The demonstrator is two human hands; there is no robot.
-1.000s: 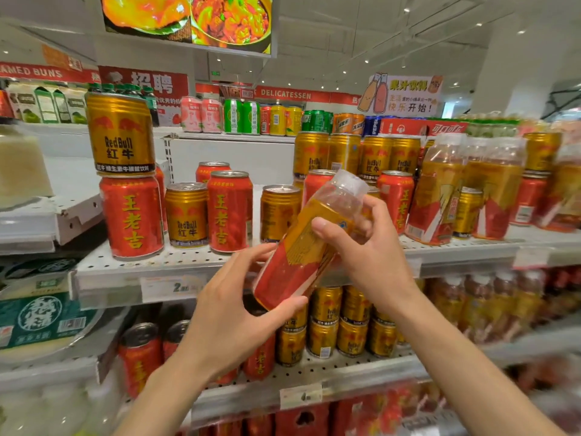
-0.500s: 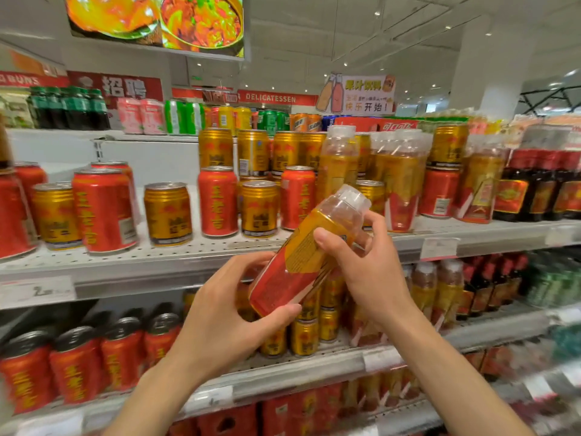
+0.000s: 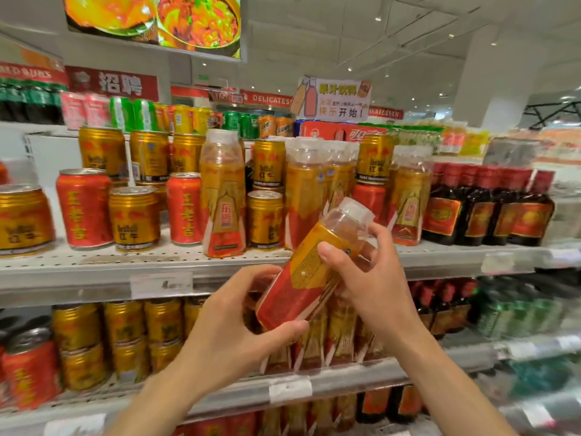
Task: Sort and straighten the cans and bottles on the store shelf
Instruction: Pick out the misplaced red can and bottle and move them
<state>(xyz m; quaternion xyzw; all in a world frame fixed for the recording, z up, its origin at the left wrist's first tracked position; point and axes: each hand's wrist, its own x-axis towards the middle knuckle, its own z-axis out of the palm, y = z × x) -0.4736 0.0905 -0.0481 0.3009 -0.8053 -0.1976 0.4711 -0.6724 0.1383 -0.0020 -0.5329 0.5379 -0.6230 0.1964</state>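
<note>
Both hands hold a plastic bottle [image 3: 309, 272] with a gold and red label and a clear cap, tilted so the cap points up and right. My left hand [image 3: 232, 322] cups its red base from below. My right hand [image 3: 374, 284] grips its upper half, thumb across the gold part. The bottle hangs in front of the white perforated shelf [image 3: 132, 265]. On that shelf stand red cans [image 3: 84, 209], gold cans [image 3: 133, 218] and upright bottles of the same kind [image 3: 222, 196], with more of them [image 3: 408, 199] to the right.
Dark bottles with red caps [image 3: 487, 206] stand at the shelf's right end. The lower shelf [image 3: 330, 385] carries gold cans [image 3: 125, 338], red cans [image 3: 28, 372] and more bottles. Assorted cans [image 3: 144, 114] line the top shelf. Green bottles [image 3: 518, 313] sit lower right.
The view has swung to the right along the shelf, so the cans slid left and the dark bottles came in. Both hands still hold the tilted bottle the same way.
</note>
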